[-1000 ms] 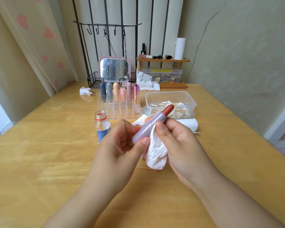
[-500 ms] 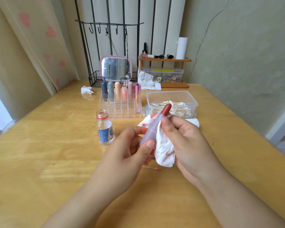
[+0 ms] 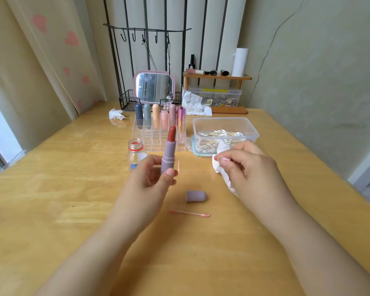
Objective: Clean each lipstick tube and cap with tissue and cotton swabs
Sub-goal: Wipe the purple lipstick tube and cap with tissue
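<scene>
Compared with half a second earlier, my two hands have separated: the tissue no longer wraps the lipstick tube, and my right hand has drawn away to the right, carrying the crumpled tissue pinched between thumb and curled fingers in front of the cotton-swab box. My left hand grips the mauve lipstick tube at its base between thumb and fingers, above the wooden table. The tube, tilted up and to the right in the earlier frames, now stands close to upright; its long axis runs vertically, base down in my fingers and the exposed red bullet pointing up, toward the clear acrylic organiser behind it. With the hands apart, the matching mauve cap is uncovered, lying on its side on the table just below and between them, rounded end to the right. A used cotton swab with pink-stained tips lies nearer to me, roughly left to right, apart from the cap. A small clear bottle with a red neck ring stands uncapped just behind my left fingers. Six capped lipsticks stand in the organiser's back row, and a crumpled tissue lies to its left.
</scene>
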### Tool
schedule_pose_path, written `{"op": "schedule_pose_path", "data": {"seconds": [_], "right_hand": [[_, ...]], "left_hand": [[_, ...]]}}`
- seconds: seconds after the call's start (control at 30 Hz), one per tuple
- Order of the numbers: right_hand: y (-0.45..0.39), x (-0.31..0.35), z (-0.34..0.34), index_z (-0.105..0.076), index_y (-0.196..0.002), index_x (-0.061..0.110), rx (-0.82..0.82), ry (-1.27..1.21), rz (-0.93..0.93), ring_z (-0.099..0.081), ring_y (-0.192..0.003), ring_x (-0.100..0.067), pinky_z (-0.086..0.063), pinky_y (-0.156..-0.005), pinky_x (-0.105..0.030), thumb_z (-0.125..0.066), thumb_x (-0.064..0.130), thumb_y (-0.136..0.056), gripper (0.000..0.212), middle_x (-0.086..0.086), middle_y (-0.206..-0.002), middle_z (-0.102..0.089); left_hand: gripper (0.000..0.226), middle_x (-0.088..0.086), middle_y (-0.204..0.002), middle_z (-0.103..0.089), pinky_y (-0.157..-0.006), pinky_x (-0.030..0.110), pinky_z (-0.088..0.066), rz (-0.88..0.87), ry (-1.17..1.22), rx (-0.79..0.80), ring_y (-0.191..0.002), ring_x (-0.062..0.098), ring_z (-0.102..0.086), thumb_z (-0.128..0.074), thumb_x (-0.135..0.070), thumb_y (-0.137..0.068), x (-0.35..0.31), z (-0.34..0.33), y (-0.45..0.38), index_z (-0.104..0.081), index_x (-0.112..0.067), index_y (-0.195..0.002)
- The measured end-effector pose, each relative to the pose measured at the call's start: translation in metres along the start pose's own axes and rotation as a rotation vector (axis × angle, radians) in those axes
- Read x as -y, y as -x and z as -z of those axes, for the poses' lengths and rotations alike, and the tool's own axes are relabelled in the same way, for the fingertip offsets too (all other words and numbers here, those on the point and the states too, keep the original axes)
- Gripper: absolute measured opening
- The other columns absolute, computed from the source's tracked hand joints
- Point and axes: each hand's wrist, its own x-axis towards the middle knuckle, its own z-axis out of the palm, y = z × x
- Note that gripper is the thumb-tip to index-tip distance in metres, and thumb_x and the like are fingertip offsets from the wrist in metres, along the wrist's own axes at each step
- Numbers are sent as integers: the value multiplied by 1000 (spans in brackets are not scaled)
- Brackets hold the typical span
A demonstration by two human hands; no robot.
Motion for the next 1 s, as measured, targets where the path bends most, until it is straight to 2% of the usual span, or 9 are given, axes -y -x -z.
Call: {"op": "schedule_pose_path", "data": {"seconds": [0.1, 0.2, 0.3, 0.4, 0.53, 0.6, 0.77, 0.9, 1.0], "right_hand": [[2, -10, -8, -74, -89, 3, 118, 146, 68, -49, -70, -13, -33, -67, -6, -60, -1, -86, 14, -3, -85, -54], [5, -17, -16, -72, -102, 10, 279, 249, 50, -53, -93, -20, -35, -76, -19, -55, 5, -91, 20, -3, -97, -54], [8, -19, -21, -65, -119, 16, 366, 290, 28, -48, -110, -19, -37, -91, -24, -50, 10, -95, 29, -1, -111, -53], [12, -16, -25, -58, -128, 22, 444, 322, 14, -41, -116, -16, -34, -99, -27, -44, 15, -96, 36, 3, -117, -48], [16, -8, -28, -61, -123, 27, 395, 299, 37, -37, -114, -10, -33, -98, -26, -48, 37, -95, 33, 10, -107, -37], [16, -7, -32, -64, -116, 28, 461, 305, 44, -38, -112, -10, -33, -94, -24, -54, 43, -91, 31, 12, -104, -36], [16, -8, -37, -66, -110, 26, 492, 247, 17, -41, -106, -10, -36, -91, -24, -62, 35, -89, 24, 9, -104, -42], [13, -7, -29, -67, -109, 21, 380, 112, -44, -48, -84, -3, -36, -76, -6, -67, 27, -86, 24, 8, -97, -46], [9, -6, -23, -69, -106, 20, 294, 22, -101, -48, -74, 2, -34, -71, -5, -71, 23, -82, 24, 12, -89, -47]], "left_hand": [[11, -10, -86, -63, -64, 16, -41, 5, -133, -70, -76, 5, -56, -61, -24, -89, 6, 3, -3, -60, -35, -88], [12, -9, -73, -54, -52, 12, -35, 31, -201, -86, -62, 9, -46, -65, -21, -87, 11, 3, -5, -63, -33, -86], [10, -7, -68, -55, -54, 14, -34, -3, -354, -77, -61, 8, -47, -68, -17, -84, 19, 0, -7, -66, -27, -84], [6, -11, -69, -58, -56, 13, -35, -38, -500, -75, -61, 5, -48, -69, -17, -82, 22, -1, -8, -68, -19, -88], [7, -15, -70, -58, -56, 8, -36, -17, -580, -73, -62, 0, -49, -70, -22, -82, 25, 0, -10, -66, -21, -88], [7, -13, -71, -60, -56, 8, -36, -1, -585, -69, -62, -1, -50, -70, -23, -81, 26, 0, -11, -65, -21, -86], [11, -6, -75, -64, -57, 13, -37, 17, -593, -72, -66, 8, -54, -71, -24, -80, 28, -1, -12, -67, -17, -88], [14, -4, -80, -65, -64, 23, -40, 34, -601, -72, -73, 14, -57, -70, -25, -80, 25, -1, -11, -67, -17, -92], [17, -3, -82, -65, -68, 25, -42, 45, -611, -70, -76, 15, -58, -70, -25, -80, 23, -1, -11, -67, -16, -94]]}}
